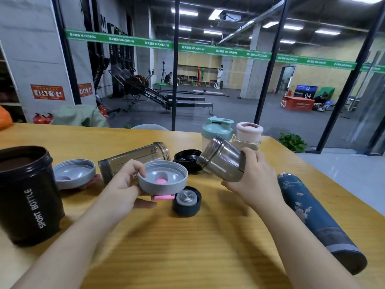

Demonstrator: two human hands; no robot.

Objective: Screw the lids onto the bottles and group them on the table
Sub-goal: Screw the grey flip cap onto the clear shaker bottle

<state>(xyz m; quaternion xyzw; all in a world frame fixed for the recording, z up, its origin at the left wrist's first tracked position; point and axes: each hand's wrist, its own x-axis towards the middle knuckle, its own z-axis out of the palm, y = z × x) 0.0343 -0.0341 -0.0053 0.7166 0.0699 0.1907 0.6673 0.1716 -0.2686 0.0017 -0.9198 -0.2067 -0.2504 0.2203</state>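
Note:
My left hand [123, 184] holds a grey lid [166, 176] with a pink flap, its inside turned up, just above the table. My right hand [253, 180] grips a smoky clear bottle [223, 160], tilted with its open threaded mouth pointing up and left toward that lid. A second clear bottle [133, 158] lies on its side behind my left hand. Another grey lid [74, 173] rests upside down at the left. Two black lids lie near the middle, a black lid [186, 201] with a metal insert in front and a black lid [187, 159] behind.
A black "SPORT BOTTLE" cup [27, 197] stands open at the left. A blue patterned flask [316, 217] lies on its side at the right. A green-lidded bottle [216, 130] and a pink-lidded bottle [248, 134] stand at the far edge of the wooden table [187, 247].

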